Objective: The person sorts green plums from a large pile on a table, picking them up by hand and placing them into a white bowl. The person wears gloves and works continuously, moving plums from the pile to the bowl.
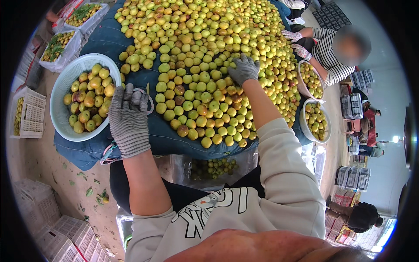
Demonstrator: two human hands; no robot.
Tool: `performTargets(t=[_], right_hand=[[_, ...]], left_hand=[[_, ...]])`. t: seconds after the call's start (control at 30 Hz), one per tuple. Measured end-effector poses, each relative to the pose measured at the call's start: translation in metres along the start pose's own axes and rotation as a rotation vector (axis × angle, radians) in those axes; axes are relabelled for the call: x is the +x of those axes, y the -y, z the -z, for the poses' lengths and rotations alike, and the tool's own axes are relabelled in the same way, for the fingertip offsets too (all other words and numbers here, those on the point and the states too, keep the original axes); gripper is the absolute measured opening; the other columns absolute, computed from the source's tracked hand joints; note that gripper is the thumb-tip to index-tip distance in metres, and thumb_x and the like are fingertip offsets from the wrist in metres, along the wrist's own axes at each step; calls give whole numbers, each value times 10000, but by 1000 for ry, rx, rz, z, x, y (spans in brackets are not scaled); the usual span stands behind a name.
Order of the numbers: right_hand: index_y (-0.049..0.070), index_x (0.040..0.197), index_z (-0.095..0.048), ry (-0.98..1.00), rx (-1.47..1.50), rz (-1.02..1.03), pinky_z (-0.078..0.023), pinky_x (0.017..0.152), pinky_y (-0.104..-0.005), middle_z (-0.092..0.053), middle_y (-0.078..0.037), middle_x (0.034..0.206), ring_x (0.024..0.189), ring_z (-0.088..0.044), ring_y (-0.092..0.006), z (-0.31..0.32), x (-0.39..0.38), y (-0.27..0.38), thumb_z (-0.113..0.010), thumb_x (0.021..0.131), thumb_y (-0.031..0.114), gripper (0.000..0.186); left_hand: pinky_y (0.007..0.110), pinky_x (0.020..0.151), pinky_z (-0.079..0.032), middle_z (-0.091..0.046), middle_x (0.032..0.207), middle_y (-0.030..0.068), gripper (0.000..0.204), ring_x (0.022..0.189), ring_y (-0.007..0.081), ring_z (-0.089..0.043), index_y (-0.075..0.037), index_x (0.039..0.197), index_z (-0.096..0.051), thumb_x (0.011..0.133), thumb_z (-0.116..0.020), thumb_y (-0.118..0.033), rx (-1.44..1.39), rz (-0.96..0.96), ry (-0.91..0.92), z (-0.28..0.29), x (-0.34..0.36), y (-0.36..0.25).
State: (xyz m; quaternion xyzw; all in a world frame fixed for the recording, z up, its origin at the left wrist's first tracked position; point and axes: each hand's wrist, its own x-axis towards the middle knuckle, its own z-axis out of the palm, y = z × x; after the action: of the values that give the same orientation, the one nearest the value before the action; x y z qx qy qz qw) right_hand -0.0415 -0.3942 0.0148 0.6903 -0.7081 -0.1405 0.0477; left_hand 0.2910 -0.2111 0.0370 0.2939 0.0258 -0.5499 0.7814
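With the left hand [128, 120] spread flat and the right hand [244, 69] cupped over the fruit pile [205, 65], fruits could be nudged off the table [144, 139] edge.

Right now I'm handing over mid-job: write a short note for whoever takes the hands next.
Left hand: gloved, resting at the table edge beside the white basket, grip empty as far as shows.
Right hand: gloved, palm down on the fruit pile; grip hidden.
Done: basket partly filled with yellow-green fruit.
Left: most fruit lies loose on the blue cloth.
A co-worker's gloved hands work the far right side with two bowls.
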Motion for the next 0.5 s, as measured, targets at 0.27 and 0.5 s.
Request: performTargets(t=[0.27,0.5], right_hand=[[295,1445,-492,-32,11,-215,-105,1188,-602,-261,-56,1619,1494,-208,-337,-7,-13,-35,-502,913,613,620],[318,1477,-443,0,94,-366,-73,1179,-623,-133,-76,1653,1514,-128,-342,-19,6,-75,-371,966,634,605]], left_hand=[[413,870,-545,-612,1241,139,318,973,244,-634,-54,1244,-590,1000,-503,-240,39,52,-7,-4,1,3],[422,918,-526,-599,1234,147,339,980,243,-616,-28,1262,-563,1000,-512,-237,60,47,-44,-8,2,9]])
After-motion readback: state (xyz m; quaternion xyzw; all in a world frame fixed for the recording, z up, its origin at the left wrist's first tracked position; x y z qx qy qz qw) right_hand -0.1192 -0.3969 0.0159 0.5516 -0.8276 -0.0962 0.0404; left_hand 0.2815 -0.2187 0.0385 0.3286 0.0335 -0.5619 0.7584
